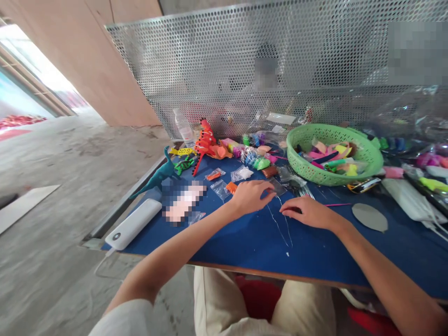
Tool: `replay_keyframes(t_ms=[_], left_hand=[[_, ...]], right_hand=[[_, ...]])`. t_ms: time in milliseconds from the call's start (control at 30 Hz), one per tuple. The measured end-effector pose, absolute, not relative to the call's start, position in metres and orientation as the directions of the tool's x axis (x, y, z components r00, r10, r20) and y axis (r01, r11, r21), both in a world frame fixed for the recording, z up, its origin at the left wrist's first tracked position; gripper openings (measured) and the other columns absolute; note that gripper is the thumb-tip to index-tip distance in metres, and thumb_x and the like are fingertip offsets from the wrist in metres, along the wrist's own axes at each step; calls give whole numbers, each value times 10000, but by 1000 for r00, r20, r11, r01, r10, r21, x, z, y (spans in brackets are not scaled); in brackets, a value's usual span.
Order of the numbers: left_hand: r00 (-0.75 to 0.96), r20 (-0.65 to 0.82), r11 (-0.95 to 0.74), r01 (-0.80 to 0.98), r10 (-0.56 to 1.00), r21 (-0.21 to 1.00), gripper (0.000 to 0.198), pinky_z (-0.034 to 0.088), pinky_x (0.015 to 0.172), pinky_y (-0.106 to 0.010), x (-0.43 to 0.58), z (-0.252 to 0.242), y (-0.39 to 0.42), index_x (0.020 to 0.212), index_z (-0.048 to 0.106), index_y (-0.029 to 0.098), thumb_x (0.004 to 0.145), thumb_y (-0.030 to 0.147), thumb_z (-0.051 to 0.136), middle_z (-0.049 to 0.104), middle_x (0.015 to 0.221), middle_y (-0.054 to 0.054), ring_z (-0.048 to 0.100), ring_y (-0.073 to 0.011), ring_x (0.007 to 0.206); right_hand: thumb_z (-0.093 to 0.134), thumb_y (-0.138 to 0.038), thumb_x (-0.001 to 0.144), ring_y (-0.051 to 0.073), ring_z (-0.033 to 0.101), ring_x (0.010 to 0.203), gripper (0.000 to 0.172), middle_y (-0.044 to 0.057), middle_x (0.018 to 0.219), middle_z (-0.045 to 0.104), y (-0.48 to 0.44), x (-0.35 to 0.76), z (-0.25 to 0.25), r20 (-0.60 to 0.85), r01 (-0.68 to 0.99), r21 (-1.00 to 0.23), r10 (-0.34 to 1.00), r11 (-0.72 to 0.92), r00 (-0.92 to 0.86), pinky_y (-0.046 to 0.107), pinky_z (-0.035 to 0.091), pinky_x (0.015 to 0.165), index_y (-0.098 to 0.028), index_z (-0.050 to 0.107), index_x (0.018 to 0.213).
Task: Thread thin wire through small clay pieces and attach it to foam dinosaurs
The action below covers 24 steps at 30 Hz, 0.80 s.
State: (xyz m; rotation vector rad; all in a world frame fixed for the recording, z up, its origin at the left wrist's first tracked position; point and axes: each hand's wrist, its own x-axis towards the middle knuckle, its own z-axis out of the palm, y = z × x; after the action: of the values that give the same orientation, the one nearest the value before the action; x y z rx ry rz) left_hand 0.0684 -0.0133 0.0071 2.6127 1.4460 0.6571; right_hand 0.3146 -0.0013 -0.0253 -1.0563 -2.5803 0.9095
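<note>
My left hand rests on the blue table, its fingertips pinched at the edge of a small clear plastic bag. My right hand lies just to its right, palm down with the fingers drawn together, and I see nothing in it. Thin white strands run across the table between and below the two hands. A small bag of orange clay lies right beside my left wrist.
A green basket of coloured clay pieces stands at the back right. Toy dinosaurs and a water bottle are at the back left. A white power bank lies at the left edge, a grey clay disc to the right. A perforated metal screen closes off the back.
</note>
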Motion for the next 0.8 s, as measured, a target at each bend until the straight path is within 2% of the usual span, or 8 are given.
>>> replay_keyframes(t_ms=[167,267,433,633,800], left_hand=[[509,401,-642,681,761,353,243,519,806,-281,37,-21,-33,1051,718,230,995,345,512,765,1005,-26,707,-160,890],[484,431,-646,628,761,435,244,524,842,-286,31,-31,-34,1031,718,216,997,340,511,766,991,-34,704,-158,894],[436,357,-562,592,826,578,249,535,805,-272,32,-38,-31,1015,714,212,995,360,515,762,972,-33,697,-145,842],[510,315,-587,562,801,583,218,528,824,-282,32,-43,-33,1043,715,222,979,339,542,757,979,-23,687,-165,904],[579,303,-638,553,757,536,199,517,882,-308,29,-43,-33,1054,711,222,970,308,552,752,992,-25,674,-171,913]], right_hand=[[635,-566,877,185,602,721,393,41,875,706,2,315,-27,-125,571,-620,650,538,-749,302,455,682,-250,713,1097],[650,-558,869,186,590,736,402,33,857,675,6,315,-32,-162,572,-647,641,505,-750,301,454,687,-245,680,1119],[652,-569,860,192,585,740,439,35,845,660,12,315,-37,-170,609,-655,698,447,-695,312,461,698,-227,646,1136],[644,-616,851,185,566,705,474,21,779,628,15,315,-43,-165,645,-660,764,385,-624,309,456,674,-216,646,1106],[576,-632,894,192,573,713,463,27,792,635,15,311,-51,-77,651,-619,791,439,-607,317,444,683,-217,659,1081]])
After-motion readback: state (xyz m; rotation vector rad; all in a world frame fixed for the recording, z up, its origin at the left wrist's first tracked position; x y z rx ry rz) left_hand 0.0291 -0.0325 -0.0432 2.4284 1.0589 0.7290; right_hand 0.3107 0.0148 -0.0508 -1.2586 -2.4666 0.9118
